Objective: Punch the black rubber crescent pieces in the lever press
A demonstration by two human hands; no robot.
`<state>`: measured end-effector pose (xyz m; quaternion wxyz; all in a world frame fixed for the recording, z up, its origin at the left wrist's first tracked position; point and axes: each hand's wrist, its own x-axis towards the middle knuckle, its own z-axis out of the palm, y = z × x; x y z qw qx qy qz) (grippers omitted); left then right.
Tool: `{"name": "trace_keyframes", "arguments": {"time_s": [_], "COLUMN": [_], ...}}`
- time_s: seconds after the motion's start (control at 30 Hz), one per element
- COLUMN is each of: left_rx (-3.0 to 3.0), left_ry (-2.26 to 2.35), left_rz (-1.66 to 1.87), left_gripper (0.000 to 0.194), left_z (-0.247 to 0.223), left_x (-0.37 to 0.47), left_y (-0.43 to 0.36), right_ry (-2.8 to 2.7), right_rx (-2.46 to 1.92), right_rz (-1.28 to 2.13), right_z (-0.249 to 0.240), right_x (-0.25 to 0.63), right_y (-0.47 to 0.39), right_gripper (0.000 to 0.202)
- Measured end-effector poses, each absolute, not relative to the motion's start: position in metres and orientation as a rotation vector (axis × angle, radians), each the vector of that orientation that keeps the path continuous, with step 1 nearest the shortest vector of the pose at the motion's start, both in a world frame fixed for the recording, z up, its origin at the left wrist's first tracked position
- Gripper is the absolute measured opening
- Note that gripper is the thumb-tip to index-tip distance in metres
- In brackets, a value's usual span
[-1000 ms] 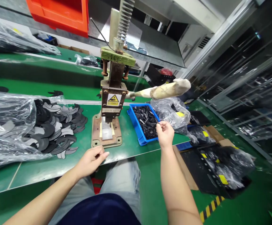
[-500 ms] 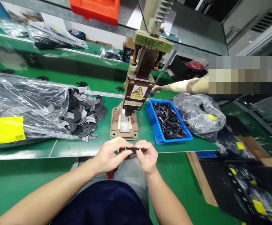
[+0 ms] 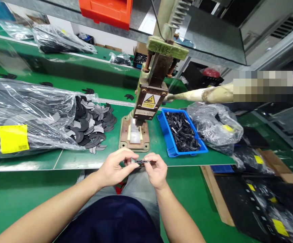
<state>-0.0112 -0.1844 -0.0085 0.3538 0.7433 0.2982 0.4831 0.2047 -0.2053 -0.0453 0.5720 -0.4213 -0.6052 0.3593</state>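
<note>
Pinching one slim dark part from both ends, had left hand and right hand close together at the near edge of one green bench. Clamped it between thumb and fingertips on each side, laid crosswise, with the other fingers curled and both forearms slanting inward from below. Could not make out finer detail on so small a part.

Just beyond, saw one press standing on one base plate, with one pale metal block set on it. Noted one warning label on the front and one lever reaching out to the right, its far end obscured.

Right of the press, found one blue tray holding a jumbled heap of black parts, too many to count. Beside it, saw one crumpled clear bag with one yellow patch.

Left of the press, found one large plastic bag with one yellow label, dark and grey curved pieces heaped at its mouth, also past counting.

Farther back, counted at least four loose dark pieces, then one dark box of small black items. Above, saw one orange bin.
</note>
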Motion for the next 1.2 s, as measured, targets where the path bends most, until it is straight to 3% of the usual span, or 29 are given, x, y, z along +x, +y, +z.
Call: {"name": "trace_keyframes", "arguments": {"time_s": [0.37, 0.6, 0.73, 0.87, 1.0, 1.1, 1.2], "left_rx": [1.953, 2.181, 2.215, 2.302, 2.472, 2.591, 2.625], "left_ry": [0.793, 0.753, 1.043, 1.162, 1.172, 1.127, 1.086], "left_rz": [1.203, 1.140, 1.154, 1.108, 0.972, 0.842, 0.807], "left_gripper": [0.035, 0.019, 0.017, 0.023, 0.024, 0.026, 0.028], "left_z": [-0.012, -0.008, -0.023, -0.035, -0.036, -0.036, -0.035], "left_x": [-0.021, -0.035, -0.047, -0.043, -0.030, -0.024, -0.024], "left_y": [-0.184, -0.157, -0.107, -0.064, -0.045, -0.040, -0.037], "right_ry": [-1.450, -1.479, -1.352, -1.285, -1.489, -1.539, -1.484], "right_rx": [-0.998, -1.081, -1.064, -0.728, -0.453, -0.505, -0.571], "right_rz": [0.860, 0.850, 0.692, 0.447, 0.473, 0.394, 0.287], "right_z": [-0.047, -0.032, 0.016, 0.107, 0.190, 0.210, 0.192], "right_x": [0.200, 0.205, 0.229, 0.254, 0.249, 0.233, 0.221], "right_y": [-0.207, -0.197, -0.161, -0.120, -0.106, -0.112, -0.126], "right_gripper": [0.007, 0.012, 0.024, 0.040, 0.055, 0.037, 0.025]}}
